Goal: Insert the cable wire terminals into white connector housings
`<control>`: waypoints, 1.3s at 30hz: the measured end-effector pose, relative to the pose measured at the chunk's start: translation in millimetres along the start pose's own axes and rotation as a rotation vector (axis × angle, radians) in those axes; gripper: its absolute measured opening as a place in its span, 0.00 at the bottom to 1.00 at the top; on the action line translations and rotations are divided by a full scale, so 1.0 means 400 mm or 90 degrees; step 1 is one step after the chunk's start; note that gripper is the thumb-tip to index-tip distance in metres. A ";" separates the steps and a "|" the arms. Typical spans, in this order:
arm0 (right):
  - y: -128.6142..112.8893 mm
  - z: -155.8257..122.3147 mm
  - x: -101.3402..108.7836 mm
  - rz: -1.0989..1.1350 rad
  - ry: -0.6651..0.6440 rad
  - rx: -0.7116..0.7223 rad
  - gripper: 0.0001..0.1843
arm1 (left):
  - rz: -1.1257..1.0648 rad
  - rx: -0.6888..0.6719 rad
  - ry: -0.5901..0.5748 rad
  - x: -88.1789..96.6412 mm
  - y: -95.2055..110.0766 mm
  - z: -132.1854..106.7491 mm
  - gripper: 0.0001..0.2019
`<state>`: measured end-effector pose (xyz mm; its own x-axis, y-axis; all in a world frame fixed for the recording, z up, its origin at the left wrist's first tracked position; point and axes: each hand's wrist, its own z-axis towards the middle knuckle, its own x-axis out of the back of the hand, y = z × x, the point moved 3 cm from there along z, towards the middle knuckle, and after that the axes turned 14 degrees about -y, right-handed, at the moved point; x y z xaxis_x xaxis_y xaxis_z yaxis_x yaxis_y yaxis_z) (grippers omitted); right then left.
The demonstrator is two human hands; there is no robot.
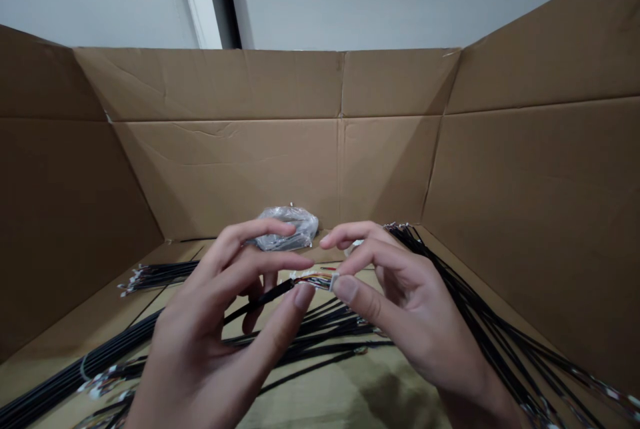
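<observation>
Between my two hands is a black cable point(273, 294) whose end fans into several thin coloured wires point(315, 279). These wires run into a small white connector point(334, 281). My left hand point(225, 322) is closed around the cable near where the sheath ends, its thumb against the wires and its index finger just above. My right hand point(400, 295) pinches the connector between thumb and index finger. The other fingers of both hands are loosely curled.
A cardboard box wall point(225, 169) encloses the space. Behind my hands lies a clear plastic bag point(290, 227). Black cable bundles lie on the left point(125, 342), in the middle point(325, 342) and along the right wall point(480, 322). Another short cable bundle point(160, 275) is at the back left.
</observation>
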<state>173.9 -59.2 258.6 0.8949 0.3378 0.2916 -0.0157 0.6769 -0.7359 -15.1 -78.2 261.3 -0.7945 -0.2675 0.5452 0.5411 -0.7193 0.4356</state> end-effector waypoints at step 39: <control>0.318 0.106 -0.228 0.137 -0.329 -0.125 0.15 | -0.012 0.047 -0.003 -0.106 -0.205 0.095 0.13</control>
<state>71.3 23.9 164.3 0.5462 0.7627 0.3462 -0.0460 0.4400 -0.8968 -15.4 16.6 229.7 -0.8035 -0.2514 0.5396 0.5450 -0.6753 0.4969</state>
